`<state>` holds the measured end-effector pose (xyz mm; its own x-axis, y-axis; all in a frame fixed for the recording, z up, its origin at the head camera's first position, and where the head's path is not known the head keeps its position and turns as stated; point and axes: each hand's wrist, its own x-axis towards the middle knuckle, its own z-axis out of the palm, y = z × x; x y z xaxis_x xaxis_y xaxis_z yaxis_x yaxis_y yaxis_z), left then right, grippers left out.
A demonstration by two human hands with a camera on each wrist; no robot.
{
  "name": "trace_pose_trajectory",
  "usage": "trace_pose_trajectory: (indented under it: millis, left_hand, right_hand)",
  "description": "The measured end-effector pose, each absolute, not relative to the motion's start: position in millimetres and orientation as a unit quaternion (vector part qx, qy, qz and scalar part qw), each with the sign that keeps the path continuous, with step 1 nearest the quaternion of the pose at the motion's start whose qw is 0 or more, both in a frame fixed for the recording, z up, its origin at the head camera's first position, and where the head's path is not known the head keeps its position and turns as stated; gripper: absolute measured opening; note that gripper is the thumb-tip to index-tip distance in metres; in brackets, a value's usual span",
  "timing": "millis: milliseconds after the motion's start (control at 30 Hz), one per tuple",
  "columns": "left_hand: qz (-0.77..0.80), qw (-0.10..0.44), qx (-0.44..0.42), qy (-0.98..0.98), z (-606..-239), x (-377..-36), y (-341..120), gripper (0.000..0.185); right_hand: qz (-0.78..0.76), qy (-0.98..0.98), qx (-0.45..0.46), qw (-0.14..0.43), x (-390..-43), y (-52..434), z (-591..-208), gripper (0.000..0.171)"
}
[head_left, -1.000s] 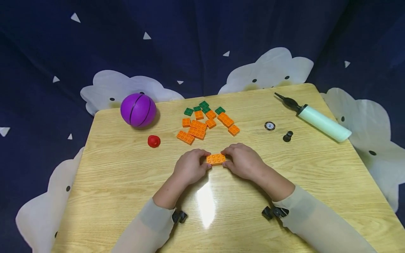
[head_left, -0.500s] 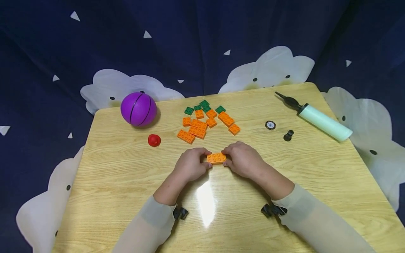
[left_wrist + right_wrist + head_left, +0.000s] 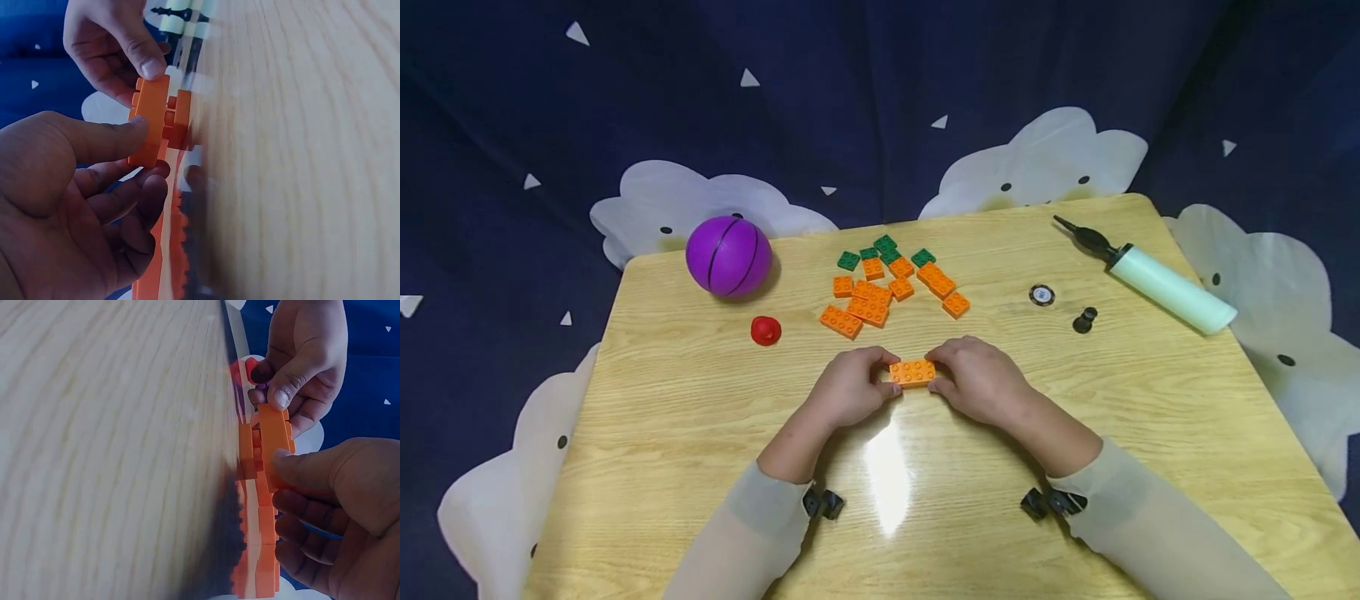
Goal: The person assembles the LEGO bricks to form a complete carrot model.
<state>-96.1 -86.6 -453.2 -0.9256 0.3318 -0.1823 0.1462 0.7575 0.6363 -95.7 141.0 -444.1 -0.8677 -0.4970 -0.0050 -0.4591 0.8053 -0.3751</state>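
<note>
Nearest the person, a broad stretch of bare wooden table [image 3: 700,467] runs from the near edge up to the hands, with only the two sleeves lying across it. The left hand [image 3: 848,390] and the right hand [image 3: 979,382] meet at the middle of the table, each pinching one end of an orange brick [image 3: 913,372] between thumb and curled fingers. In the wrist views the brick sits on top of a second orange piece just above the wood, and the thumbs press on its studded face.

Just beyond the hands lies a loose pile of orange bricks [image 3: 880,298] with a few green bricks [image 3: 883,252] at its far side, close to the far edge. To the left, a red cap [image 3: 765,331] stands apart, and a purple ball [image 3: 728,257] rests near the far-left corner. To the right, open wood separates a small round disc [image 3: 1041,295] and a black knob [image 3: 1083,320] from the pile; a pale green pump [image 3: 1150,278] lies slanted along the far-right edge.
</note>
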Motion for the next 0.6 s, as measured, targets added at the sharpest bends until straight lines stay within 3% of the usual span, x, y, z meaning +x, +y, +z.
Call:
trace_pose_trajectory:
  millis: [600]
  left_hand:
    - [0.310,0.142,0.129,0.931,-453.2,-94.8,-82.4,0.035]
  right_hand:
    - [-0.177,0.950,-0.251,0.049,-93.6,142.4,-444.6,0.038]
